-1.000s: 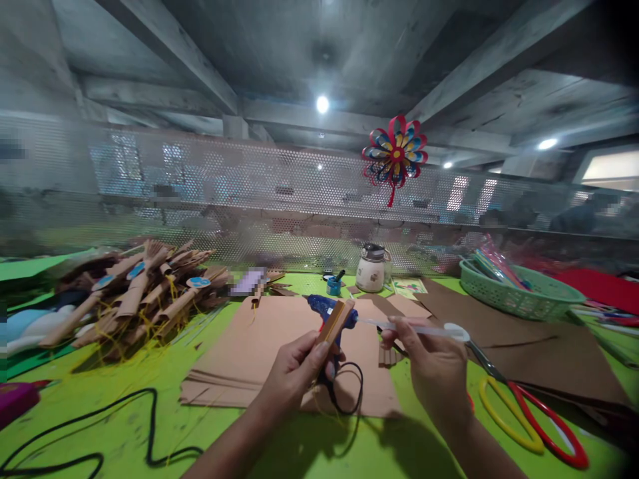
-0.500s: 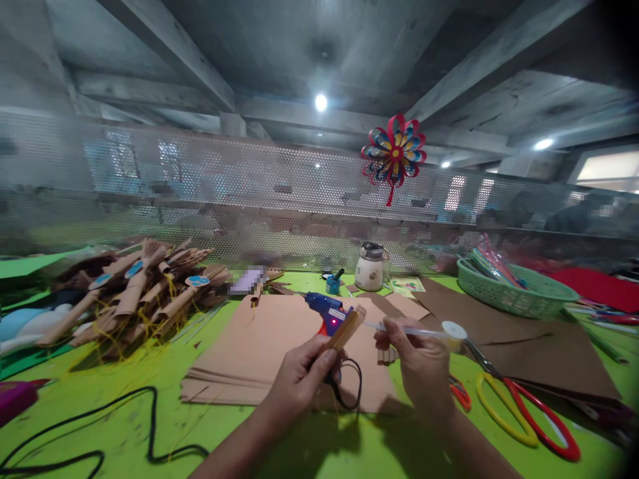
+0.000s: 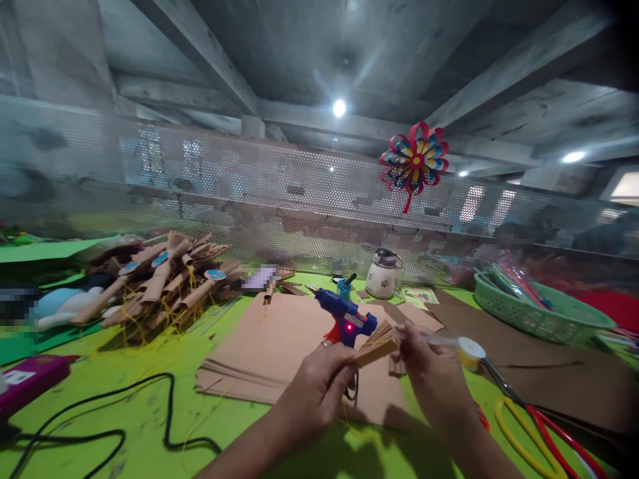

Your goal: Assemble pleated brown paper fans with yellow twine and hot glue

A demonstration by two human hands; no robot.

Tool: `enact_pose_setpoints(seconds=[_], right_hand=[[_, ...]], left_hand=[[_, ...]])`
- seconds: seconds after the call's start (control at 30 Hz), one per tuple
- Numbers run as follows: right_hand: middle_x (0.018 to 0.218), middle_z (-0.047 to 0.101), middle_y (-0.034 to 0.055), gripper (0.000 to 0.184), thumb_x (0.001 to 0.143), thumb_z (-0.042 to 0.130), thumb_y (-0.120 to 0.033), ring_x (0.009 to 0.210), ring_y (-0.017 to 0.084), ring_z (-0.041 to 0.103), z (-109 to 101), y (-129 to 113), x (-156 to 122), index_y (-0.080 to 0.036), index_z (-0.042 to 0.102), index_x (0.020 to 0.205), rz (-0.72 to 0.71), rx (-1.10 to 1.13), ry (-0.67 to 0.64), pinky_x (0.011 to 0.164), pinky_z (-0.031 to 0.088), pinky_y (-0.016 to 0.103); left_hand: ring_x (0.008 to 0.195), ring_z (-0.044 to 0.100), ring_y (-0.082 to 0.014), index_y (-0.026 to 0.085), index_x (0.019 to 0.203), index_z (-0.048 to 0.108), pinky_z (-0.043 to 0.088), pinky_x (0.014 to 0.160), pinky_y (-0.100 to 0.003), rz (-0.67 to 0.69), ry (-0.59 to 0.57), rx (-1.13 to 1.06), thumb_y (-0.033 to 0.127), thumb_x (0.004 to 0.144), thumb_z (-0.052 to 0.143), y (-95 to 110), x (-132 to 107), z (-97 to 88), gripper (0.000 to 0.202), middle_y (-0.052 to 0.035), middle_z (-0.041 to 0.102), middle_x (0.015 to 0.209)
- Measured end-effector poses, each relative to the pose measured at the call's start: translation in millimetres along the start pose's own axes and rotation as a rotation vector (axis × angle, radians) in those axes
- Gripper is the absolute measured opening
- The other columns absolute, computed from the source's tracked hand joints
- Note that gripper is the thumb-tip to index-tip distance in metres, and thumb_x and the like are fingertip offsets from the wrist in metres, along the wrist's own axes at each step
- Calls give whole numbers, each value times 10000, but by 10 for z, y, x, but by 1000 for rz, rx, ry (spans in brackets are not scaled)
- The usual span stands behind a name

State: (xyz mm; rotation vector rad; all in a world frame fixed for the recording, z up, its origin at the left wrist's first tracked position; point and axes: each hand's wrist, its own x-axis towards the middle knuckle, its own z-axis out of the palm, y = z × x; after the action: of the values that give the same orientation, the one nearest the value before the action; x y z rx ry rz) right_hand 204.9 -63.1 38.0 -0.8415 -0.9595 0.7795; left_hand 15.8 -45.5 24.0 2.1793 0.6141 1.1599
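My left hand [image 3: 319, 389] is closed around a folded brown paper fan piece [image 3: 377, 344], its pleated end pointing right. My right hand [image 3: 430, 374] pinches a thin white stick with a round yellow-white end [image 3: 469, 350], and its fingers touch the tip of the pleated piece. Just behind my hands, a blue glue gun [image 3: 344, 317] with a red light stands on a stack of brown paper sheets [image 3: 279, 346]; its black cord hangs down beside my left hand.
A pile of rolled brown paper pieces [image 3: 164, 283] lies at the left. A black cable [image 3: 114, 426] runs across the green table. Red and yellow scissors [image 3: 544, 426], a green basket [image 3: 534, 313] and a white jar [image 3: 383, 276] are at the right and back.
The pleated piece has swung from upright down to the right, meeting my right hand's fingers. The glue gun behind stands more exposed. The view shifted slightly, so things sit further right.
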Motion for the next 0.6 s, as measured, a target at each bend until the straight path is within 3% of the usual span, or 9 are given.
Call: enact_pose_setpoints(seconds=[0.13, 0.3, 0.43, 0.6], right_hand=[[644, 667, 35, 250, 692, 750, -372, 556, 139, 561, 1, -33, -46, -148, 713, 795, -31, -150, -13, 475, 446, 225], [657, 688, 39, 275, 719, 730, -369, 614, 176, 601, -128, 96, -39, -172, 720, 910, -50, -259, -34, 466, 426, 239], [677, 702, 51, 266, 719, 725, -371, 616, 194, 621, -194, 150, -10, -172, 730, 896, -89, -314, -16, 459, 439, 254], [617, 677, 44, 230, 739, 706, -379, 541, 172, 593, -127, 51, -36, -159, 728, 798, -97, -300, -34, 463, 449, 260]], left_hand=[[732, 508, -177, 196, 841, 583, 368, 700, -315, 9, -14, 24, 258, 925, 400, 4, 3, -6, 210, -54, 586, 747], [752, 500, -179, 198, 886, 565, 367, 700, -311, 37, -27, 53, 247, 929, 387, -1, -6, -20, 190, -54, 581, 773], [744, 496, -170, 194, 834, 534, 369, 700, -310, 58, -48, 60, 244, 931, 382, -12, -7, -23, 187, -49, 570, 766], [731, 498, -161, 196, 816, 519, 374, 710, -308, 56, -59, 72, 244, 933, 380, -2, -8, -24, 188, -36, 554, 748]])
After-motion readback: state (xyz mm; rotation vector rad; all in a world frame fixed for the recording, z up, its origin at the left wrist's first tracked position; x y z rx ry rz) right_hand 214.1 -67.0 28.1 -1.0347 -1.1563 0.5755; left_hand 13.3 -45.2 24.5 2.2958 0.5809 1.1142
